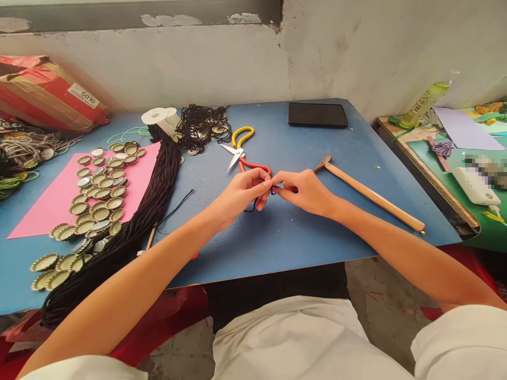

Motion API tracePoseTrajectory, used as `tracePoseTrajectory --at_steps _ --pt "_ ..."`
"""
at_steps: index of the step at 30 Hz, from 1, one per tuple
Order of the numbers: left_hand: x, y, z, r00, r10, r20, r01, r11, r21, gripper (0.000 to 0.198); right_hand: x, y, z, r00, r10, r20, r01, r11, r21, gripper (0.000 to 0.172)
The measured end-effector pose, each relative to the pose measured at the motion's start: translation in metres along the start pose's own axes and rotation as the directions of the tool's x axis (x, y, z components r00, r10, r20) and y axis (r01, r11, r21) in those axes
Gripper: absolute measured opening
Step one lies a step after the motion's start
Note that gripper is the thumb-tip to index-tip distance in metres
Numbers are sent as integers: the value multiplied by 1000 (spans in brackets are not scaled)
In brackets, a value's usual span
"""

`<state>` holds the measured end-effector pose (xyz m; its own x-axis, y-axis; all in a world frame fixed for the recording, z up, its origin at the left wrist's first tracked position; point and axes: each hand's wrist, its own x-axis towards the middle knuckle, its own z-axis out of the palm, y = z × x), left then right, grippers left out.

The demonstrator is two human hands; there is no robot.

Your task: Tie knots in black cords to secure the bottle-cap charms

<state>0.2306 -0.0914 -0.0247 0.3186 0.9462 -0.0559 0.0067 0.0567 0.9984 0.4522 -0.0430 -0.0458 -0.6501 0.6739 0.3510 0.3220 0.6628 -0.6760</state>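
Note:
My left hand [242, 192] and my right hand [304, 191] meet over the middle of the blue table [277, 237], fingertips pinched together on a short black cord [253, 207] whose loop hangs below the left fingers. Whether a small item is on the cord is hidden by the fingers. Just behind the hands lie scissors [242, 153] with one yellow and one orange handle. A wooden-handled hammer [372, 196] lies to the right of my right hand.
Left of the hands lie a long bundle of black cords [130, 227], several metal bottle caps [99, 198] on a pink sheet [47, 203], a white spool [160, 119] and tangled cords with caps [202, 126]. A dark tablet [317, 114] sits at the back. A neighbouring table [455, 158] holds craft paper.

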Motion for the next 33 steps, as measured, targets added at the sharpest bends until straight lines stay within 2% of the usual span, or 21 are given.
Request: tracePoseTrajectory --at_steps 6,12,16,20,25,33 --pt "-2 8 2 996 -79 36 82 993 -89 45 -3 0 -2 1000 -30 -9 28 988 -149 20" --pt "-2 8 2 995 -91 51 97 986 -134 46 -3 0 -3 990 -50 -132 39 996 -81 27" --pt "-2 7 1 993 -82 82 94 984 -152 53 -2 -1 -1 984 -44 -172 50 998 32 42" --pt "-4 8 3 994 -66 82 81 979 -188 57 -1 -6 0 981 -9 -191 43 984 170 44" --pt "-5 6 4 996 -37 81 53 977 -207 56 -3 -17 0 979 83 -189 -27 960 279 43" --pt "-6 6 9 998 56 2 -55 982 -179 53 0 -25 2 952 281 -119 -168 807 567 47"
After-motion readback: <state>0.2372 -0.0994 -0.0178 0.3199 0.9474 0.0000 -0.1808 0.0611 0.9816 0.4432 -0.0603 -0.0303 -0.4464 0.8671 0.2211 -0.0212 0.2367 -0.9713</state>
